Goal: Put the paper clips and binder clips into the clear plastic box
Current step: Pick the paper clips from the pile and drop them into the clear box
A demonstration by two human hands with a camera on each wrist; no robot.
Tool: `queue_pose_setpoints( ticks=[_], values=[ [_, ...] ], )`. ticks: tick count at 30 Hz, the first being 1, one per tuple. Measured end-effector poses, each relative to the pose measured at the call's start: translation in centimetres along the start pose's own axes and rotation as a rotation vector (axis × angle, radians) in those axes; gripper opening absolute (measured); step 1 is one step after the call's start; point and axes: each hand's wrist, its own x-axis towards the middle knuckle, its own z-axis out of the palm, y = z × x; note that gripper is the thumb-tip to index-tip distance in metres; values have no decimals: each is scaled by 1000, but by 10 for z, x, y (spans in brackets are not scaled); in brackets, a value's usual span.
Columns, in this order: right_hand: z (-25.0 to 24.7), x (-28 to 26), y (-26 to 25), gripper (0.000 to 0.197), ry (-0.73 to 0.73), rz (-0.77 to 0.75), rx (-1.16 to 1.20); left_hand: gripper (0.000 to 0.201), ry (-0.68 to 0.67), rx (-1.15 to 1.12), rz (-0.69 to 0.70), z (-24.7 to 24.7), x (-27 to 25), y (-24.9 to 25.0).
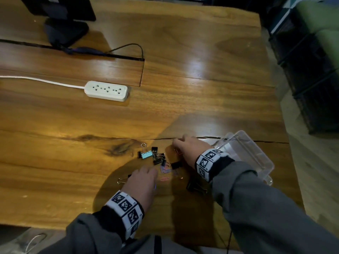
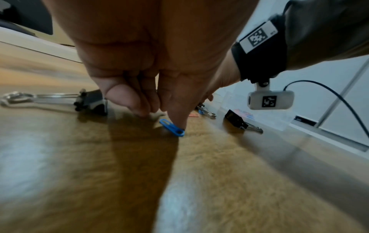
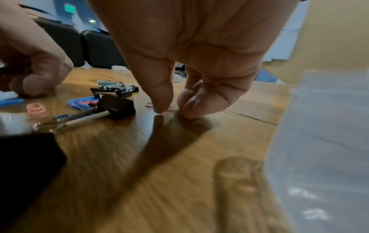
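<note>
The binder clips [image 1: 156,156] and paper clips [image 1: 166,169] lie scattered on the table [image 1: 73,140] at lower centre of the frame. The clear plastic box [image 1: 245,153] sits just right of them. A power strip [image 1: 106,91] lies well apart, upper left.

Grey sleeves [image 1: 266,208] with black cuffs [image 1: 110,219] cover both arms. Each wrist wears a white band [image 1: 126,208] printed with black square markers; a small white marked camera pod [image 2: 270,100] hangs beneath, trailing a black cable [image 2: 339,97].
</note>
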Motion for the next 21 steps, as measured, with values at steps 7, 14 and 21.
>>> queue_pose_setpoints(
  ticks=[7,14,21],
  values=[
    [-1,9,-2,50,-42,-138,-142,19,-43,-6,-12,-4,-3,-6],
    [1,10,4,17,-24,-15,19,12,-32,-4,21,2,6,2],
    [11,6,5,16,17,82,111,35,-56,143,141,14,0,11]
  ],
)
